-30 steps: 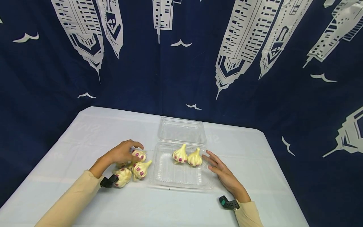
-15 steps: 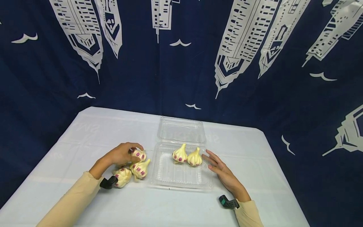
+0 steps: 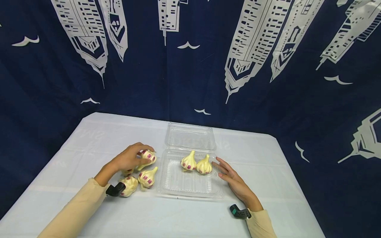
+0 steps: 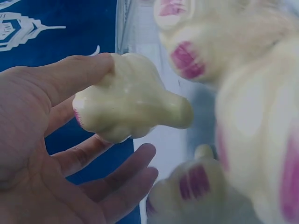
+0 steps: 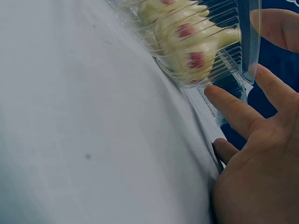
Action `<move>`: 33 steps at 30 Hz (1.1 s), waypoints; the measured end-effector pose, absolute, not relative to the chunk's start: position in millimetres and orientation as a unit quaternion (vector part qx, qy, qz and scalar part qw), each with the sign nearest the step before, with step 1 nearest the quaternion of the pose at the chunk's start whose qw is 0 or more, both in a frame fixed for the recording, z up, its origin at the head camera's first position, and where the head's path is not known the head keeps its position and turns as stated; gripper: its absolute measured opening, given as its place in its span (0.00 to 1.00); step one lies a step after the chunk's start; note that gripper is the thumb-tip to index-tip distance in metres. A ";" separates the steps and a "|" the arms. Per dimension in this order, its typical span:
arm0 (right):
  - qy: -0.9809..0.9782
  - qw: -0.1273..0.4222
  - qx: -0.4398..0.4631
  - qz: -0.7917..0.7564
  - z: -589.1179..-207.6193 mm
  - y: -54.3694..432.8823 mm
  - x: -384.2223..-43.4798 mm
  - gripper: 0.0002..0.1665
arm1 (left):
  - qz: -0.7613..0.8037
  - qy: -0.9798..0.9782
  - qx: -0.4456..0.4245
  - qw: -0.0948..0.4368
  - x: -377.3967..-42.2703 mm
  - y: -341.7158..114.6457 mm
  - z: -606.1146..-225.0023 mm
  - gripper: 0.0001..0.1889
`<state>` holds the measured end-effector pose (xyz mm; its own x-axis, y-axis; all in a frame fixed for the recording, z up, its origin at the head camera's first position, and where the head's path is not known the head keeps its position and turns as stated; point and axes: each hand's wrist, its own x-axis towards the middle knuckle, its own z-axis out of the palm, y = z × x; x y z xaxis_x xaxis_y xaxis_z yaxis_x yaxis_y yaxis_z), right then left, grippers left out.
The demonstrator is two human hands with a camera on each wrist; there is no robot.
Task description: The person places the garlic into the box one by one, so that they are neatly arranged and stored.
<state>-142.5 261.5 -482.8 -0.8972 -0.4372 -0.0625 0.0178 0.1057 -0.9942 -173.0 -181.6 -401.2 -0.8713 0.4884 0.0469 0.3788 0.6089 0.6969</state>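
My left hand (image 3: 133, 157) pinches a garlic bulb (image 3: 148, 156), white with purple patches, between thumb and fingers. In the left wrist view this garlic bulb (image 4: 135, 100) is gripped at its base, with its stem pointing away from the palm. Below the hand are more bulbs: one garlic bulb (image 3: 147, 178), another garlic bulb (image 3: 129, 185), and a third partly hidden under the palm. A clear plastic container (image 3: 190, 185) lies open at the middle, holding two garlic bulbs (image 3: 189, 162) side by side. My right hand (image 3: 236, 181), fingers extended, rests at the container's right wall.
The container's hinged lid (image 3: 190, 137) lies folded back toward the far table edge. A white cloth covers the table (image 3: 113, 218). Behind it hangs a dark blue curtain (image 3: 184, 82) printed with white buildings and birds.
My left hand has lifted slightly and tilted the garlic bulb away from the neighbouring one, which has shifted a little left. The right hand and container stay put.
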 end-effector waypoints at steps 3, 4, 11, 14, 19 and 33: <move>0.723 0.174 -0.145 -0.653 -482.2 261.4 -142.4 0.39 | 0.375 0.891 0.248 0.070 -173.0 -179.2 -398.3 0.20; 0.723 0.174 -0.144 -0.652 -482.1 261.5 -142.2 0.39 | 0.377 0.889 0.250 0.067 -173.1 -178.1 -397.7 0.20; 0.723 0.173 -0.143 -0.653 -482.3 262.7 -141.6 0.38 | 0.395 0.878 0.267 0.043 -173.8 -169.4 -392.4 0.20; 0.721 0.172 -0.148 -0.654 -482.7 263.3 -142.1 0.39 | 0.390 0.880 0.269 0.033 -174.0 -165.5 -389.8 0.21; 0.720 0.172 -0.155 -0.654 -483.7 263.5 -143.5 0.39 | 0.371 0.886 0.278 0.019 -174.9 -159.1 -384.7 0.21; 0.726 0.173 -0.141 -0.651 -483.1 262.5 -143.2 0.38 | 0.368 0.870 0.327 0.019 -175.2 -135.7 -377.7 0.21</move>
